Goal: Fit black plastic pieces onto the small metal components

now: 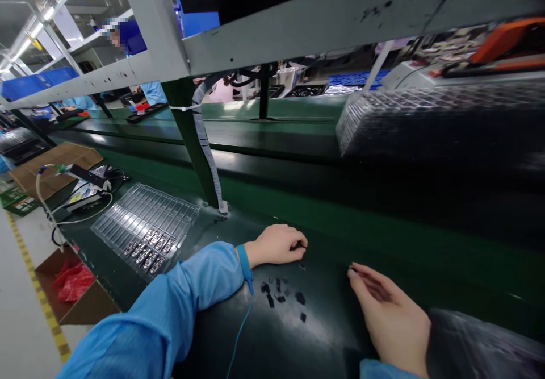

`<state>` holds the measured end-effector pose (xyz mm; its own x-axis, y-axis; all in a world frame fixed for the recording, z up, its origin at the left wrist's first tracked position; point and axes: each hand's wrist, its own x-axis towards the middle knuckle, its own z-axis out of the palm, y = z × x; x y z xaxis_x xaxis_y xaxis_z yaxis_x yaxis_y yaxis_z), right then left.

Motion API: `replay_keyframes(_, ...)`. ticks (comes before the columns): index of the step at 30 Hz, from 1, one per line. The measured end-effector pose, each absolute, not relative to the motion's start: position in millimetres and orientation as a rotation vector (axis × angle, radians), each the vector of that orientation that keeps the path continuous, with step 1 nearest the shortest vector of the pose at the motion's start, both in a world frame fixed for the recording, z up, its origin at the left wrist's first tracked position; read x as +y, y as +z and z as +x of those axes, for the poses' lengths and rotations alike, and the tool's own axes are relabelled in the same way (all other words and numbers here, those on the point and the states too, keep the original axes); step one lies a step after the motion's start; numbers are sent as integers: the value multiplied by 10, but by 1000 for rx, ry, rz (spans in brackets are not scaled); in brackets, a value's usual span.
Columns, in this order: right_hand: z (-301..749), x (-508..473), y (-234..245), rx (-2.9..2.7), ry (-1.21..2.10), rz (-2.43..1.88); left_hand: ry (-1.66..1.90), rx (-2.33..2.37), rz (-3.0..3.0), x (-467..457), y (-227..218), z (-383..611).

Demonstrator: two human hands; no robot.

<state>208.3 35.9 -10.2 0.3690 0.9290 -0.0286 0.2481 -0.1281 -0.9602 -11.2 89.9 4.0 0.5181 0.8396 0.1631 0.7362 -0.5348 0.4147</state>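
Observation:
My left hand point(279, 244) rests on the dark green bench with its fingers curled in; whatever is inside the curl is hidden. A blue wrist strap with a thin cord circles that wrist. Just below the hand lie several small flat black pieces point(271, 299), scattered loosely. To their right, my right hand point(394, 316) is raised slightly, thumb and forefinger pinched together at a tiny dark piece point(352, 268) by the fingertips. Left of my sleeve sits a clear plastic tray point(147, 211) with rows of slots, several holding small metallic parts point(152, 248).
A wrapped stack point(443, 117) stands on the conveyor at right. A bagged item point(485, 345) lies beside my right wrist. A post with a sleeved cable point(206, 146) rises ahead. At left are a cabled device point(87, 186) and a carton point(76, 299) with red plastic. Co-workers sit beyond.

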Motion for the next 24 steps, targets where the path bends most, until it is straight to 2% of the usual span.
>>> replay_keyframes(24,2111,350,-157,-1115,808,-1596,558,1305,2485,895,17,-119)
